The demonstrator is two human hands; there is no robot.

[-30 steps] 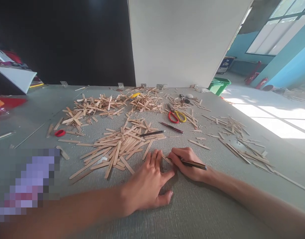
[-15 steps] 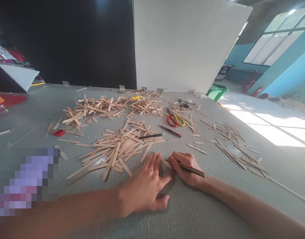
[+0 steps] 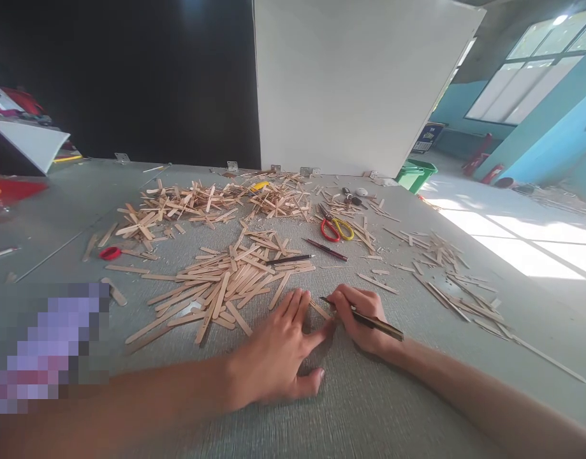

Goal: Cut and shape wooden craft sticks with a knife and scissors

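Left hand (image 3: 280, 354): fingers mostly extended and spread, nothing pinched; index fingertip at the near end of a short flat wooden stick (image 3: 320, 309), the other fingertips by its far end, thumb held apart. Right hand (image 3: 362, 319): fingers closed round a slim dark craft knife (image 3: 379, 327), its tip just beside the stick.

Position: stick flat on the bench (image 3: 369, 408), slanting between my two hands, near the loose stick pile (image 3: 230, 277).

Handling (judged): very light, stiff along its length, thin enough to split with the grain. Dry, probably not slippery, though easily skidded sideways. Best held flat near both ends, fingertips clear of the blade. Knife best gripped low on the barrel.

Surface: grey, finely ribbed; should give slight friction. Splinters scattered about. Beyond the pile: scissors (image 3: 326, 216) with red and yellow handles, two pen-like tools lying nearer. Red ring (image 3: 110, 254) to the left.

Room: black panel (image 3: 130, 76) and white panel (image 3: 345, 83) behind; green bin (image 3: 419, 176) and sunlit floor (image 3: 551, 252) at right.
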